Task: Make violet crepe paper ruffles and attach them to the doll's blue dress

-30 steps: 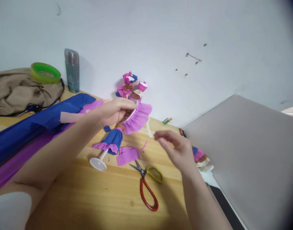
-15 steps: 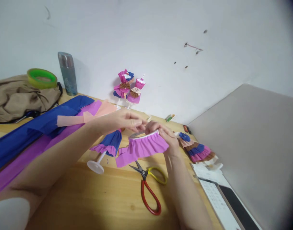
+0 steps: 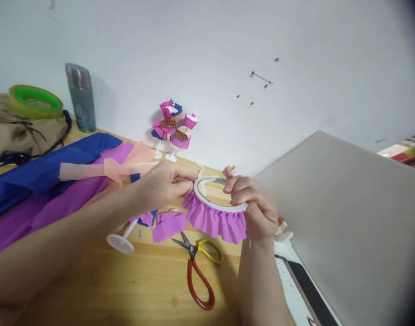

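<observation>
Above the wooden table I hold a roll of white tape [image 3: 221,207], with a gathered purple crepe paper frill [image 3: 216,222] hanging from its near edge. My right hand [image 3: 256,203] grips the roll at its right side, some fingers reaching over the ring. At the left side my left hand [image 3: 168,183] pinches the upper end of the frill against the ring. Below lies a flat purple paper piece [image 3: 169,226]. Scissors [image 3: 193,251] with one red and one yellow handle lie open on the table. A white plastic stand [image 3: 121,243] with a blue and purple paper skirt lies tipped under my left wrist.
Blue crepe paper [image 3: 74,151] and long purple crepe paper [image 3: 68,203] lie at left. A bottle [image 3: 81,97] and green tape roll [image 3: 37,100] stand behind. Paper-dressed stands [image 3: 169,124] are by the wall. An open laptop [image 3: 350,213] is at right.
The roll has tilted so its ring opening shows. My left hand has moved down to the ring's left edge, and the purple frill now hangs below. The view has shifted to the right.
</observation>
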Tool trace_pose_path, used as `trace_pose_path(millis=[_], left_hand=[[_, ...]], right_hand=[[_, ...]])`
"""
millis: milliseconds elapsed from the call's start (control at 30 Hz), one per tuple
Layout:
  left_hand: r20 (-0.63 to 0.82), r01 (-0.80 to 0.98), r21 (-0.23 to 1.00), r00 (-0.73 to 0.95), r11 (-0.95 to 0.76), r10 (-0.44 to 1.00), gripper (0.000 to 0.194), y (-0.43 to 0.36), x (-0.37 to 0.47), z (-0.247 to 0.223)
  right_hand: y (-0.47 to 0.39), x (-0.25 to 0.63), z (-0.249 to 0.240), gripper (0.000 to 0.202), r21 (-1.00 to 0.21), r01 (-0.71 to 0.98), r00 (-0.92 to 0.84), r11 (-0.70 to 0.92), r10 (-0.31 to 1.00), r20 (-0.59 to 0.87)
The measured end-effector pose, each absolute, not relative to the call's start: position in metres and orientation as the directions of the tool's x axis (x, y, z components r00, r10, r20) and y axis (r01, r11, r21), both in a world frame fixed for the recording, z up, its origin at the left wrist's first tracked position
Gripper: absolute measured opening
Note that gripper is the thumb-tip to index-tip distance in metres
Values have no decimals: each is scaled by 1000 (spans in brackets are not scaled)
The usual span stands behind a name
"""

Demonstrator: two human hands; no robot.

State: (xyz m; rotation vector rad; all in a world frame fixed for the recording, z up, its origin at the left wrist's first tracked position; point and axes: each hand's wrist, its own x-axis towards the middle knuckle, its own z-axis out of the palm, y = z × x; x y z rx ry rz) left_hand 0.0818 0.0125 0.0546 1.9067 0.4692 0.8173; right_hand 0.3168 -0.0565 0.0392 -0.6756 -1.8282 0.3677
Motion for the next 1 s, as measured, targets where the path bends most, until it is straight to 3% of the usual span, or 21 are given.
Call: trace_pose_path(millis=[233,433,567,733,1000], left_hand=[[204,65,947,635,-314,745,25,11,83,61],[135,97,967,588,-235,798,16,14,85,59],[139,23,981,601,-191,787,31,21,87,52],[103,21,988,649,-153,753,6,25,87,51],[35,99,988,609,-120,793,7,34,82,58]], right_hand=[[-64,317,46,26,-420,366,-293,831,531,795],[-61,321,44,24,-425,376,-259,824,534,805],[-61,320,44,25,-436,381,-260,815,547,796],[-62,321,44,25,-428,403,-247,809,547,800],[-62,327,44,24,-441,418,-213,794,558,802]])
